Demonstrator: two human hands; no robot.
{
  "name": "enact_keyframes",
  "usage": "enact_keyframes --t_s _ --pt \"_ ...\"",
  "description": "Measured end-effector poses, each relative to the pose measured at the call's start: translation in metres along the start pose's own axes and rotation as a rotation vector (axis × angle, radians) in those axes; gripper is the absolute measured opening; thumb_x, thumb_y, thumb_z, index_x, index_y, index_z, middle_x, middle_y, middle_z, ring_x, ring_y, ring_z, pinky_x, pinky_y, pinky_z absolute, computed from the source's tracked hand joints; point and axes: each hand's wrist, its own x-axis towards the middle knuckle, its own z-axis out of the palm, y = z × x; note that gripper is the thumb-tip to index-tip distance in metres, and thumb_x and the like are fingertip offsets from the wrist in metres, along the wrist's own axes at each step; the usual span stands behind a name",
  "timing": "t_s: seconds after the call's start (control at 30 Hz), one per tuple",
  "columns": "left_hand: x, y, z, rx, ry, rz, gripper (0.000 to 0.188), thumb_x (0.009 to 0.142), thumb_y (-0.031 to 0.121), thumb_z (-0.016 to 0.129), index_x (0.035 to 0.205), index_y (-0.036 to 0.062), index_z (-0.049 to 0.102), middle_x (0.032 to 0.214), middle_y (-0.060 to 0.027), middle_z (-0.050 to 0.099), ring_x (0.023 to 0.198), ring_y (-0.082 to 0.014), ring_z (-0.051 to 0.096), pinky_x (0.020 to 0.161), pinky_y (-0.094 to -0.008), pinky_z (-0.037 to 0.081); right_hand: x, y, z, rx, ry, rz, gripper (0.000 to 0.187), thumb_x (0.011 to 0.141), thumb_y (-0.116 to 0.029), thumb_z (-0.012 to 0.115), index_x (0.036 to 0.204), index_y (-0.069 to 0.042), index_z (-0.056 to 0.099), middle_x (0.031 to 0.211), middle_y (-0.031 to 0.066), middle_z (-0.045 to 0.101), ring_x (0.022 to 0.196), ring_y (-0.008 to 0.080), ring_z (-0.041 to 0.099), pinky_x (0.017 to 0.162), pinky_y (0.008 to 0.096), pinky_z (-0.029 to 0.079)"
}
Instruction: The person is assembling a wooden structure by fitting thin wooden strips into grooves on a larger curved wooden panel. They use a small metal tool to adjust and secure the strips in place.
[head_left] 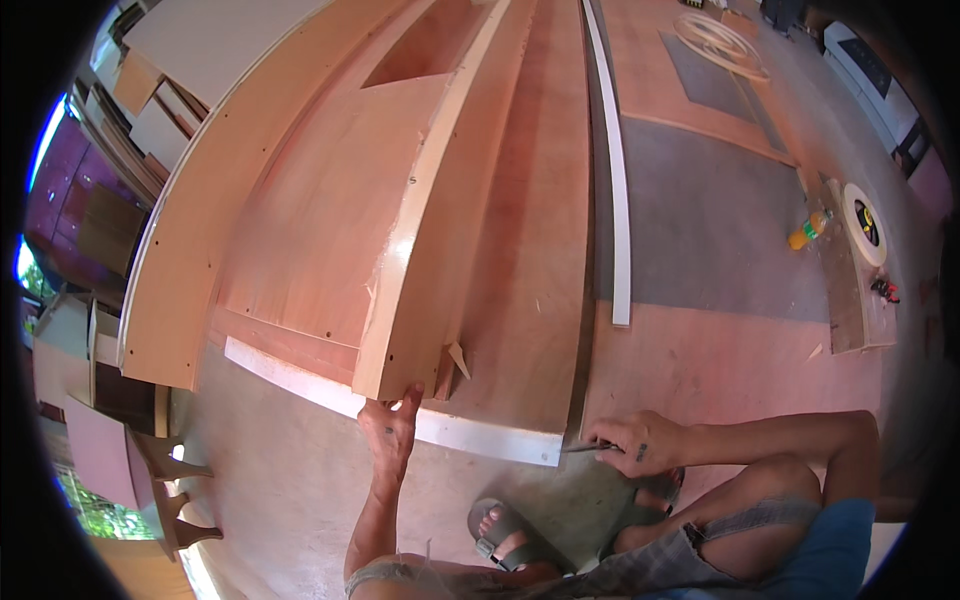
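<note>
The long wooden divider board (420, 250) stands on its edge and runs away from the person. Use it as the marker for everything else.

The left hand (388, 430) is at the near end of the divider board. Its thumb rests against the wood there. The other fingers are bent, but they are partly hidden, so I cannot tell how tight they hold or if they grip the board at all.

The right hand (645, 443) is off to the right of the divider board, and nearer to the person than its end. It is closed in a fist around a thin dark tool (592, 448). I cannot tell what kind of tool it is.

The white strip (490, 440) lies by the near end of the divider board. Its long way goes from side to side, across the board's long way. The right hand is the nearer one to the strip's right end. That end is to the left of the right hand, and the tool points at it. The tip is just beside the end, but I cannot tell if they touch.

A small wood sliver (460, 360) sticks up just right of the divider board.
</note>
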Motion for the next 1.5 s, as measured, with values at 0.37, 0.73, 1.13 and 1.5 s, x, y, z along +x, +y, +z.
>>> enact_keyframes --t_s 0.37,0.73,1.13,1.5 --pt "0.005 0.025 0.005 -0.022 0.021 0.015 0.045 0.084 0.023 0.088 0.113 -0.0074 0.072 0.101 -0.0107 0.076 0.092 -0.0198 0.067 0.086 -0.0341 0.054 -0.026 0.018 -0.007 0.158 -0.023 0.098 0.026 0.093 -0.024 0.072 0.113 -0.007 0.075 0.093 0.0171 0.075 0.085 0.0331 0.073 0.076 0.0421 0.056" --pt "-0.046 0.058 0.056 -0.133 -0.043 -0.041 0.04 0.085 0.023 0.085 0.109 -0.0066 0.073 0.099 -0.0096 0.076 0.092 -0.0189 0.068 0.085 -0.0349 0.055 -0.047 0.042 0.029 0.405 0.224 0.197 0.025 0.097 -0.025 0.072 0.106 -0.002 0.077 0.082 0.0137 0.073 0.071 0.0193 0.067 0.069 0.0351 0.053" --pt "-0.049 0.06 0.061 -0.177 -0.079 -0.048 0.032 0.088 0.017 0.082 0.108 -0.0076 0.074 0.099 -0.0101 0.077 0.091 -0.0188 0.068 0.086 -0.0346 0.055 -0.019 0.04 0.011 0.446 0.394 0.276 0.018 0.098 -0.011 0.068 0.108 0.002 0.075 0.08 0.0082 0.068 0.076 0.0087 0.06 0.069 0.0291 0.051" --pt "-0.059 0.069 0.07 -0.188 -0.101 -0.091 0.043 0.087 0.018 0.082 0.118 -0.0093 0.069 0.106 -0.0133 0.073 0.091 -0.022 0.067 0.087 -0.0351 0.054 0.002 0.056 0.03 1.053 0.415 0.528 0.019 0.107 -0.013 0.055 0.121 -0.004 0.064 0.102 0.0041 0.069 0.085 0.0141 0.066 0.075 0.0295 0.055"
